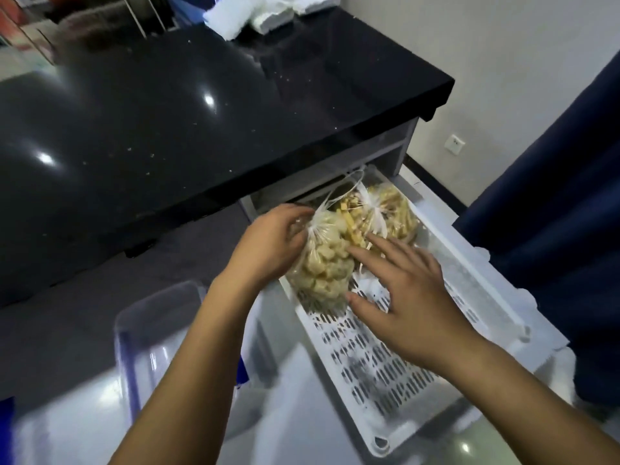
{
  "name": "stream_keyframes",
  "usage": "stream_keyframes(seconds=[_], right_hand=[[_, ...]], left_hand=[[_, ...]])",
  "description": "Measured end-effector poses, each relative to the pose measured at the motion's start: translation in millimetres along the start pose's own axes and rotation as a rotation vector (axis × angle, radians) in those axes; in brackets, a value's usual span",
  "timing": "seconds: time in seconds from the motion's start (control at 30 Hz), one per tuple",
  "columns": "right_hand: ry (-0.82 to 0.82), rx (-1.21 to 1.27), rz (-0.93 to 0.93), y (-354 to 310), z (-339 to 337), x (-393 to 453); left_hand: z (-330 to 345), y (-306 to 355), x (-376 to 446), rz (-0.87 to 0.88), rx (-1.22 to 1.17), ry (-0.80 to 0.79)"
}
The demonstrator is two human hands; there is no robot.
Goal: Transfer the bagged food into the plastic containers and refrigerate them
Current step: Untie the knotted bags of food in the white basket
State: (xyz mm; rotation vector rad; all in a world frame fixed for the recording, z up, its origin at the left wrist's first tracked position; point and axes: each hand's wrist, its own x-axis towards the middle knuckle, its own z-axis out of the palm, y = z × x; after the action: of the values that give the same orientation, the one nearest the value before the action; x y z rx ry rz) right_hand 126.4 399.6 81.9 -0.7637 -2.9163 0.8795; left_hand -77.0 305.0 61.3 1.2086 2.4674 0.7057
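A clear bag of pale puffy food (318, 266) is held by the left hand (268, 246), whose fingers are curled round the bag's side just under its tied white knot. It is likely gripped there so it can be lifted out without the food spilling. The right hand (399, 290) is spread flat with straight fingers, and nothing is held in it. Its fingertips (355, 251) are laid against the other side of the same bag, maybe to steady it.

Just behind the held bag, 2 more tied bags are seen: 1 with yellow sticks (349, 216) and 1 with pale strips (396, 213). They are packed close together and touch each other.

All 3 bags are lying at the far end of a white drawer (385, 360) with many slots in its floor. The drawer is pulled out from under a shiny black counter (201, 105), so the bags can be reached.

Near the left arm, a clear plastic box (157, 330) is set low down with no lid on. It seems to be waiting for the food. No food is in it yet, so the job looks just begun.
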Motion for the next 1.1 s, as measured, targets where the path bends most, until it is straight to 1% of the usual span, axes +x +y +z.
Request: stream_keyframes(seconds=[0.23, 0.33, 0.43, 0.53, 0.7, 0.83, 0.93, 1.0, 1.1], right_hand=[[0.04, -0.185, -0.014, -13.9, 11.2, 68.6], [0.112, -0.154, -0.031, -6.0, 19.3, 72.8], [0.161, -0.144, -0.09, 8.3, 21.6, 64.0], [0.163, -0.158, -0.167, 21.3, 21.9, 56.4], [0.161, -0.052, -0.311, 39.8, 15.9, 47.8], [0.156, 0.105, -0.439, 63.0, -2.1, 37.3], [0.113, 0.169, -0.49, 86.7, -21.8, 25.1], [0.086, 0.194, -0.52, 103.2, -35.5, 16.6], [0.063, 0.209, -0.514, 134.5, -52.6, 11.5]], left_hand=[[15.6, -6.9, -8.6, -0.084, -0.078, 0.062], [18.7, 2.9, -12.9, -0.128, -0.04, 0.087], [23.3, 17.9, -20.1, -0.153, 0.007, 0.09], [30.2, 37.4, -30.1, -0.214, 0.04, 0.119], [41.0, 68.6, -51.2, -0.361, 0.089, 0.193], [45.8, 101.6, -71.5, -0.424, 0.012, 0.281], [55.8, 124.8, -93.5, -0.45, -0.127, 0.355], [68.0, 136.7, -111.8, -0.467, -0.228, 0.434], [91.5, 149.5, -139.6, -0.55, -0.299, 0.616]])
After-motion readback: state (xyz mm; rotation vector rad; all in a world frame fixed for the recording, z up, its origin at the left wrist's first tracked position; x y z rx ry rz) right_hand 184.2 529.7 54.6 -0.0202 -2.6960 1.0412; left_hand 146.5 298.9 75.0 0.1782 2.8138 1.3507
